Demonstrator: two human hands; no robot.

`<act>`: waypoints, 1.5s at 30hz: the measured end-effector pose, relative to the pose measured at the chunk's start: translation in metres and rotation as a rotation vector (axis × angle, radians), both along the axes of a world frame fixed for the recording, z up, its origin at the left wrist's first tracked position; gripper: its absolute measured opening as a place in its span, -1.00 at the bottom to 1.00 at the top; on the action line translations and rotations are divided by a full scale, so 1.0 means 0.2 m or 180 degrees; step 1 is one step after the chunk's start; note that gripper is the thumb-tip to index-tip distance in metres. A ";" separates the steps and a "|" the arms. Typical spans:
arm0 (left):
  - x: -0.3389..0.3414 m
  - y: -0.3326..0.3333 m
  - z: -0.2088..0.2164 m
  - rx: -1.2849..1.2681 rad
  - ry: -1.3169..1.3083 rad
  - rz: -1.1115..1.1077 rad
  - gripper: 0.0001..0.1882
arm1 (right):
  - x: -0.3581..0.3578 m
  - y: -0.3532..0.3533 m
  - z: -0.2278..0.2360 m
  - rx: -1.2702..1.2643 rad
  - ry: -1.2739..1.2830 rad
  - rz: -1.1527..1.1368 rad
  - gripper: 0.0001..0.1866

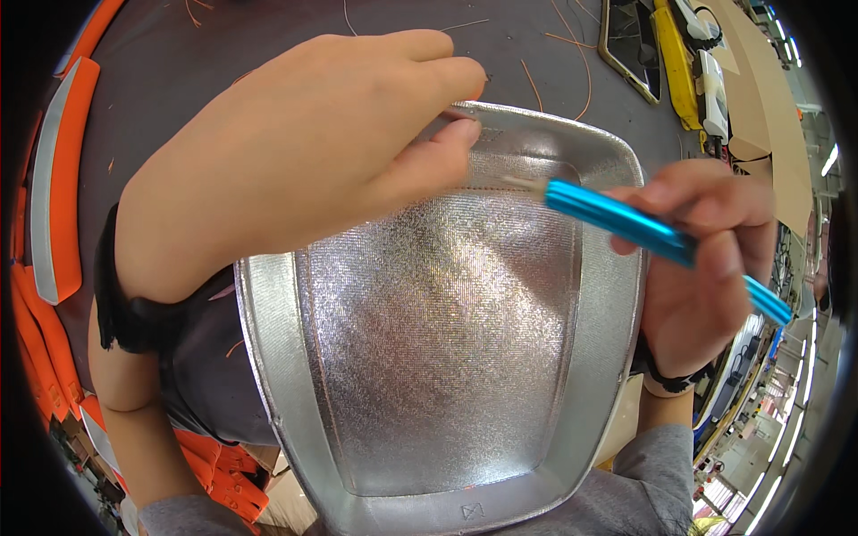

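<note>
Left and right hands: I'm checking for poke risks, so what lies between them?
The head view shows the front of the blue tool there, with the silver piece behind it.

- A person's left hand (304, 156) pinches the far rim of a shiny silver, tray-shaped piece (447, 357).
- The right hand (702, 299) grips a slim metallic-blue tool (612, 216), its tip angled toward the left thumb.
- Orange threads (532, 85) litter the dark tabletop (250, 40), near a phone (631, 45); an orange, grey-banded piece (71, 188) lies at left.
</note>
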State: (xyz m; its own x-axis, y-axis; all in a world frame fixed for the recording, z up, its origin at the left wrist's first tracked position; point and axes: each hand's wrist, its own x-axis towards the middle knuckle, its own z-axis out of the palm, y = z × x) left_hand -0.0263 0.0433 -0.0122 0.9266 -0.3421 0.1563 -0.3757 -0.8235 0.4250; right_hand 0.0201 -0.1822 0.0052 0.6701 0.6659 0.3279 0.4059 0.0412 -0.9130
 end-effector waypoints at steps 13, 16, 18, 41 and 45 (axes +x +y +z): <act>0.00 0.00 0.02 0.0014 0.0140 0.0040 -0.79 | 0.01 -0.03 0.03 0.0805 0.0651 0.0003 -0.83; 0.00 -0.01 0.03 0.0436 -0.0259 0.0070 -0.74 | 0.01 -0.02 0.03 0.0921 0.0585 -0.0052 -0.83; 0.02 -0.03 0.05 0.0500 -0.0714 0.0084 -0.73 | 0.00 -0.02 0.02 0.0962 0.0485 -0.0095 -0.84; -0.01 -0.10 0.09 0.1109 -0.1441 -0.0296 -0.81 | 0.04 -0.11 0.03 0.1163 0.0479 0.0410 -0.86; 0.00 -0.10 0.08 0.1027 -0.1418 -0.0213 -0.83 | 0.04 -0.09 0.03 0.1127 0.0481 0.0336 -0.85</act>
State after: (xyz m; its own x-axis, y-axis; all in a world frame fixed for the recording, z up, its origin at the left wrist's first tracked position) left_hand -0.0258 0.0230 0.0038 0.7693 -0.4935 0.4058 -0.5175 -0.8538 -0.0571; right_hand 0.0287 -0.2007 0.0119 0.6621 0.5973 0.4525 0.2448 0.3983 -0.8840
